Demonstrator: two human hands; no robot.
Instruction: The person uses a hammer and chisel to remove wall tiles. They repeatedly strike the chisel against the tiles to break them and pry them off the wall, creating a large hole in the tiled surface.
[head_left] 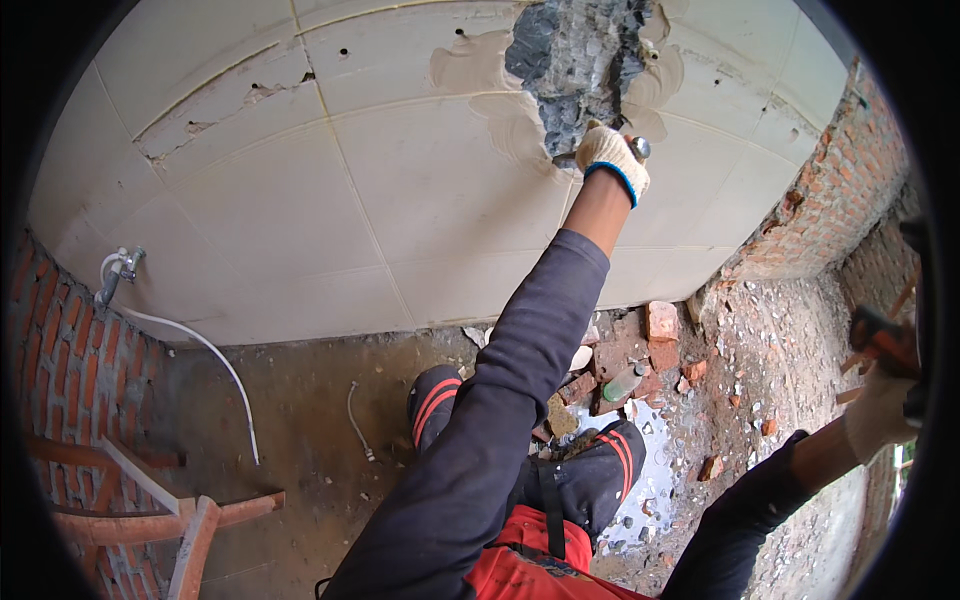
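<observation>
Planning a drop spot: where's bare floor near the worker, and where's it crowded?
Free: brown floor between the long, thin white hose and the short white hose. Crowded: ahead of the dark, red-striped right trouser knee, with broken red bricks and a translucent green plastic bottle; also lower left, around the reddish-brown wooden frame.

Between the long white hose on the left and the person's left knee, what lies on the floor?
A short, thin white hose, lying loose on the brown floor. It shows in the head view.
</observation>
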